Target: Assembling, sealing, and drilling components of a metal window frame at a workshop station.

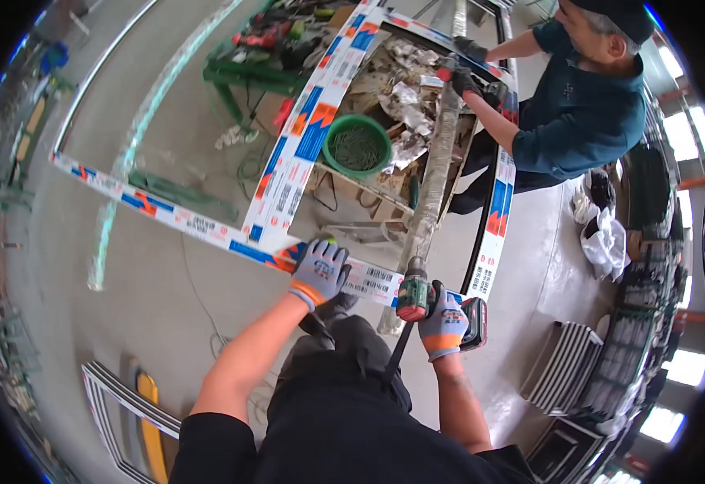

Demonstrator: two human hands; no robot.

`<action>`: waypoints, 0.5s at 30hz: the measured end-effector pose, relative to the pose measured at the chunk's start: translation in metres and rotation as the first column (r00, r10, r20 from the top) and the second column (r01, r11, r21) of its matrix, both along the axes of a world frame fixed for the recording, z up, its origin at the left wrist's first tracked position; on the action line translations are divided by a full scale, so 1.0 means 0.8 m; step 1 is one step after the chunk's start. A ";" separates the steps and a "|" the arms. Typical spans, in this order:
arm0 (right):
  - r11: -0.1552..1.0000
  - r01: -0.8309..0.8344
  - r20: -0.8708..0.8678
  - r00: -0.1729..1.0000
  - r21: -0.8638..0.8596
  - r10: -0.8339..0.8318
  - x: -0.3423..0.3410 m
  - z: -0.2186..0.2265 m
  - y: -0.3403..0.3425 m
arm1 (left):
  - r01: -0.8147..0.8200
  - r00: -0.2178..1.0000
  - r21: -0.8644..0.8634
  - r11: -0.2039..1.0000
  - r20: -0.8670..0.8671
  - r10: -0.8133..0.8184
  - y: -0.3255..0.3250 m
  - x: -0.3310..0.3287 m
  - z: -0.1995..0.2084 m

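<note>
Our left hand (318, 270) presses flat, fingers spread, on the frame (207, 230) lying across the bench near us; our right hand (442, 321) grips the drill (414, 297) at its edge. We judge fastening midway; a co-worker (578, 97) steadies the far side

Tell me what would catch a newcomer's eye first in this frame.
The white window frame wrapped in blue-and-orange protective film, running across the middle. At its near edge, the gloved left hand presses on the frame while the right hand grips a cordless drill. A green bowl of screws sits inside the frame, and a co-worker works at the far end.
</note>
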State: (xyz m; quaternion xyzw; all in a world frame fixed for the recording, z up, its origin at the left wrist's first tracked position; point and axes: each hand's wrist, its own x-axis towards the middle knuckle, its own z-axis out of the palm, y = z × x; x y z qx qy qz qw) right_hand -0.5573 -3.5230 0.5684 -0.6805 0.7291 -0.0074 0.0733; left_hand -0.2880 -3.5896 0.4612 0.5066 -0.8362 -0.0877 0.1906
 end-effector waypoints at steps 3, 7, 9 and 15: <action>0.980 0.122 -0.037 0.992 0.155 -0.117 -0.009 0.009 -0.018 | 0.015 1.000 -0.004 1.000 -0.005 -0.015 -0.014 -0.016 0.020; 0.953 0.192 -0.065 0.981 0.236 -0.181 -0.029 -0.007 -0.045 | -0.038 0.999 0.097 0.995 -0.015 0.040 -0.039 -0.033 0.037; 0.935 0.246 0.028 0.965 0.256 -0.262 -0.033 -0.001 -0.059 | -0.037 0.999 0.135 0.990 0.025 0.034 -0.071 -0.040 0.038; 0.954 0.225 0.004 0.973 0.196 -0.231 -0.038 -0.020 -0.115 | -0.034 0.995 0.248 0.968 0.101 0.009 -0.311 -0.082 0.056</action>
